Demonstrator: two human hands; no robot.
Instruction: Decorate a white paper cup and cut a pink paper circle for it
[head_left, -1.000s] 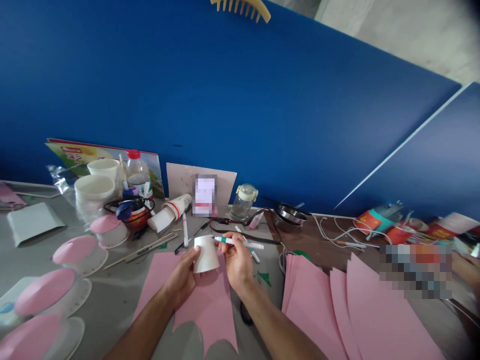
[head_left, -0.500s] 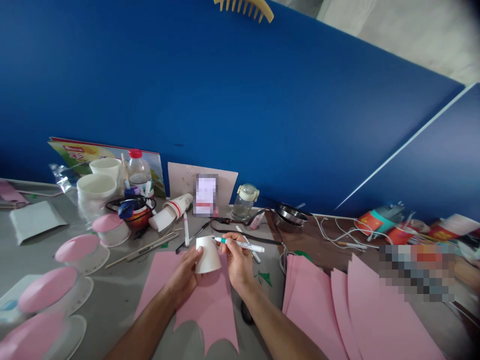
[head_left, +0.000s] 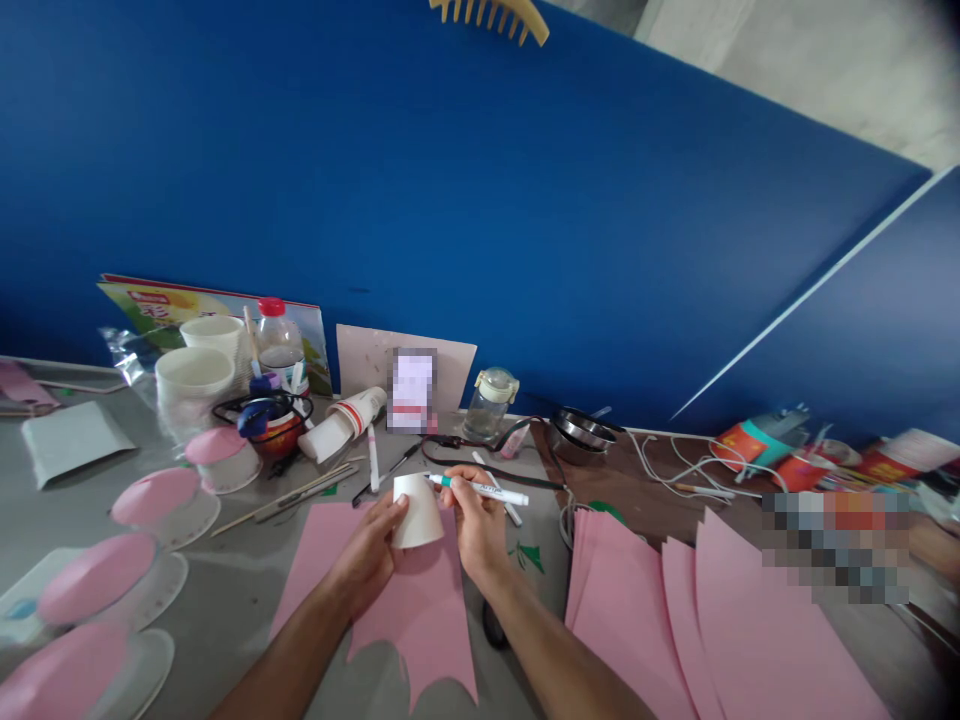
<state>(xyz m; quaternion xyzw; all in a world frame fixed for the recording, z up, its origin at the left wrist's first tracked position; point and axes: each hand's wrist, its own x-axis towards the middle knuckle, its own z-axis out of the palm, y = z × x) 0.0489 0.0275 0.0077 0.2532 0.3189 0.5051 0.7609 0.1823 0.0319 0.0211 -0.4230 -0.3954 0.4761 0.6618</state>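
My left hand (head_left: 379,545) is closed on a white paper cup (head_left: 418,515), which is upside down with its narrow end up. Between the fingers of my right hand (head_left: 474,525) is a white marker (head_left: 499,493) with a green band. Its tip points left and is at the cup's upper right edge; I cannot tell whether they touch. Under both hands lies a sheet of pink paper (head_left: 412,640) with curved pieces cut out of its near edge.
Several white cups with pink tops (head_left: 154,495) stand at left. Stacked paper cups (head_left: 195,375), a bottle (head_left: 279,345) and a glass jar (head_left: 491,405) stand behind. Pink sheets (head_left: 622,600) lie at right. A person's hand (head_left: 934,540) shows at the far right.
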